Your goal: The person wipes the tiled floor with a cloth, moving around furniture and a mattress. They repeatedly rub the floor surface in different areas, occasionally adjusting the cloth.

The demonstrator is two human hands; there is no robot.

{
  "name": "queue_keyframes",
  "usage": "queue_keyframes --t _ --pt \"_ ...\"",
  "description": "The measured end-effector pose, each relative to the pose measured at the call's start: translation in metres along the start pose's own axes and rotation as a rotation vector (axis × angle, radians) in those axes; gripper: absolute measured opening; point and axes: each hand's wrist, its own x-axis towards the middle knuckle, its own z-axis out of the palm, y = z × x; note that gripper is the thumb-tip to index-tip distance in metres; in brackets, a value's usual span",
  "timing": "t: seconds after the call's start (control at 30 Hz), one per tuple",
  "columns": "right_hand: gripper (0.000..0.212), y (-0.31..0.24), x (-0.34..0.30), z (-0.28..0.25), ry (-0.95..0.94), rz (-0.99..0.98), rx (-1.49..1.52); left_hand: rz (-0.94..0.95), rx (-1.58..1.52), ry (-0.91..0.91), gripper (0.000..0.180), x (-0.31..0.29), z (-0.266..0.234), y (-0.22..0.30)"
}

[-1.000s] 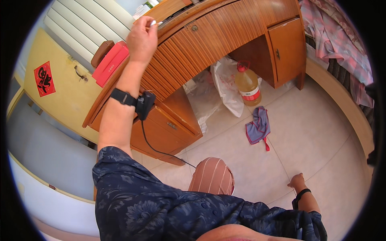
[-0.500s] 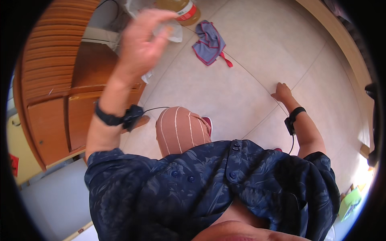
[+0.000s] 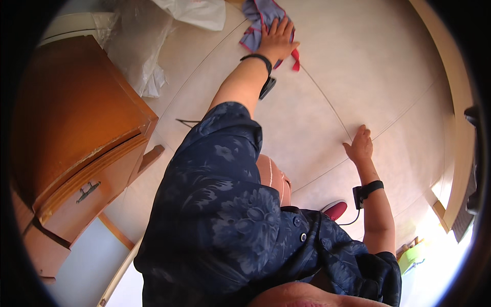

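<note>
A grey-blue cloth [image 3: 260,11] with red edging and a red strap lies crumpled on the tiled floor at the top of the view. My left hand [image 3: 277,41] rests flat over it with the fingers spread, hiding part of the cloth. Farther right, my right hand [image 3: 361,147] hangs over the pale tiles with its thumb apart and fingers stretched out. Nothing shows in it, and I cannot tell if it touches the floor. Both wrists wear black straps with small black devices.
An orange-brown wooden cabinet [image 3: 76,123] fills the left side. Clear plastic bags [image 3: 138,43] and a white bag [image 3: 199,13] lie behind it. Below me are my striped trouser knee [image 3: 271,179] and a red shoe [image 3: 335,210]. A light wooden edge [image 3: 452,77] curves along the right.
My left hand has come down from near the cabinet onto the cloth, farther right. My body leans forward and right. The bottle with the red label has left the view.
</note>
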Motion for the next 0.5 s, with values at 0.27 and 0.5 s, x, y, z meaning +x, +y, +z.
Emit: queue_keyframes --t 0.27,0.5 --pt "0.103 0.027 0.000 0.014 0.031 -0.140 0.079 -0.526 -0.040 -0.034 0.081 -0.068 -0.017 -0.153" --pt "0.106 0.024 0.003 0.019 0.032 -0.165 0.020 -0.997 -0.131 0.090 0.085 -0.219 -0.019 -0.218"
